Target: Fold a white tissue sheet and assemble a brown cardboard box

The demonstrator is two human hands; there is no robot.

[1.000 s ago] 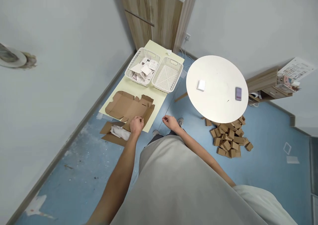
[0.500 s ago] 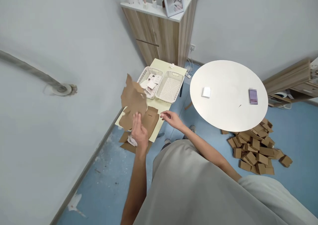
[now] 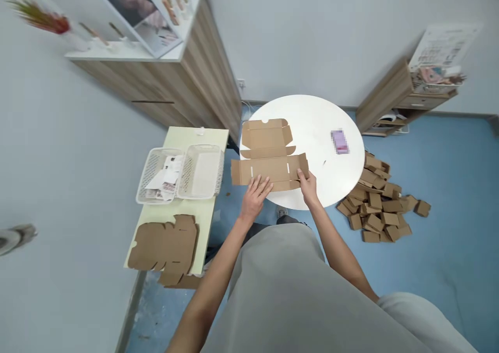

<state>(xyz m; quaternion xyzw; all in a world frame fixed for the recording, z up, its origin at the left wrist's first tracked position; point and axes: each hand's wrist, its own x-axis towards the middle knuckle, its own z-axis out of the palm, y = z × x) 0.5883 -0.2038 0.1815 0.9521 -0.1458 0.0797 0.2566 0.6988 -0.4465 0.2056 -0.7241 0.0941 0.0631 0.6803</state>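
Note:
A flat die-cut cardboard box blank (image 3: 268,168) lies over the left part of the round white table (image 3: 312,106), its near flap sticking out past the table's rim. My left hand (image 3: 254,201) rests on the near edge of the blank, fingers spread flat on its surface. At the blank's right near corner, my right hand (image 3: 309,187) grips the edge, thumb on top and the other fingers mostly hidden beneath. More flat box blanks (image 3: 166,244) lie stacked on the near end of the pale yellow table (image 3: 208,228) to the left.
Two white plastic baskets stand on the yellow table; the left basket (image 3: 142,186) holds printed papers, beside the right basket (image 3: 200,171). A blurred purple item (image 3: 340,141) lies on the round table. Folded cardboard boxes (image 3: 378,207) are piled on the floor to the right.
Both hands have moved from the yellow table to the round table with the box blank, now laid flat. My right hand has taken its corner. The view has turned right.

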